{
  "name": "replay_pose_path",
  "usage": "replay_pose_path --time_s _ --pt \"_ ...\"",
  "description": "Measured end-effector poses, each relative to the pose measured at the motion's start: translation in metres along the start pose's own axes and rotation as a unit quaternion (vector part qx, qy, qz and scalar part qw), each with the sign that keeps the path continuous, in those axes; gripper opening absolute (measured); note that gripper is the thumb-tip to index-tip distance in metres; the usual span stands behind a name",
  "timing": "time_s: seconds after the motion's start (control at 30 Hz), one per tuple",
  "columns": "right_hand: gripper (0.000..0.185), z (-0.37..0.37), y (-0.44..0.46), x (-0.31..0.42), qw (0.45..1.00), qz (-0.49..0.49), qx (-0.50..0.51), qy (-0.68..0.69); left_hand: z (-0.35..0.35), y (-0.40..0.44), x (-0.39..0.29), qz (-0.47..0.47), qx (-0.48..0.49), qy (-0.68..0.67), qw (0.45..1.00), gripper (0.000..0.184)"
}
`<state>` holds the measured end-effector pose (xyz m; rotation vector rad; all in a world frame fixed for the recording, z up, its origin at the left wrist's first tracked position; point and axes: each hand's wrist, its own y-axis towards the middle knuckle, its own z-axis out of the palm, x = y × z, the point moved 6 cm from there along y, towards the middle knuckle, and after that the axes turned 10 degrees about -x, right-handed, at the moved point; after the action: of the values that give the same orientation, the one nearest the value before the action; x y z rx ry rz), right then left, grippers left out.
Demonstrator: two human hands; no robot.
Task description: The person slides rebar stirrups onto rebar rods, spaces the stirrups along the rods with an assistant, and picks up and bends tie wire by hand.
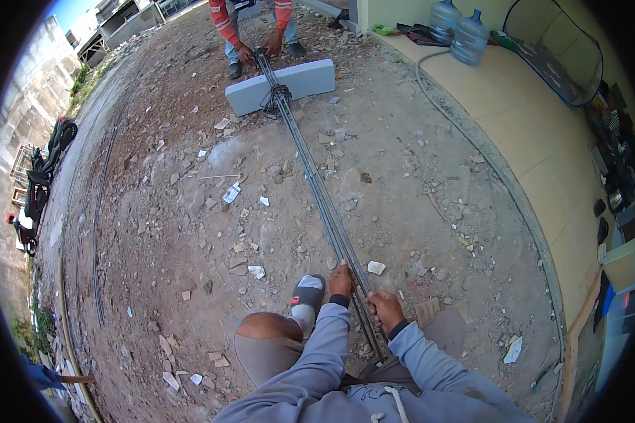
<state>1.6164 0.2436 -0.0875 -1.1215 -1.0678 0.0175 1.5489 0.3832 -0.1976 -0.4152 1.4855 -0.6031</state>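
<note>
A bundle of long steel bars runs from my lap up to a pale block, where it lies across the top. My left hand is closed around the bars on their left side. Just right of them, my right hand has its fingers pressed together at the bars' edge; what it pinches is too small to make out. A coil of dark wire hangs around the bars at the block. Beyond it, a co-worker's hands touch the far part of the bundle.
Rubble and tile pieces lie over the dirt ground. A hose follows the tiled ledge on the right, with water jugs on it. More bars lie at left, near parked motorbikes.
</note>
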Motion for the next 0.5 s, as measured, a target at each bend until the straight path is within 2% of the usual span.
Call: replay_pose_path --time_s 0.23,0.5 --pt "0.02 0.0013 -0.0056 0.0027 1.0 0.008 0.0 0.003 -0.0008 -0.0048 -0.0004 -0.032 -0.004 -0.012 0.999 0.039" --pt "0.021 0.0017 -0.0066 0.0037 1.0 0.015 -0.005 0.0 -0.0025 0.0019 0.003 0.002 -0.024 -0.019 1.0 0.042"
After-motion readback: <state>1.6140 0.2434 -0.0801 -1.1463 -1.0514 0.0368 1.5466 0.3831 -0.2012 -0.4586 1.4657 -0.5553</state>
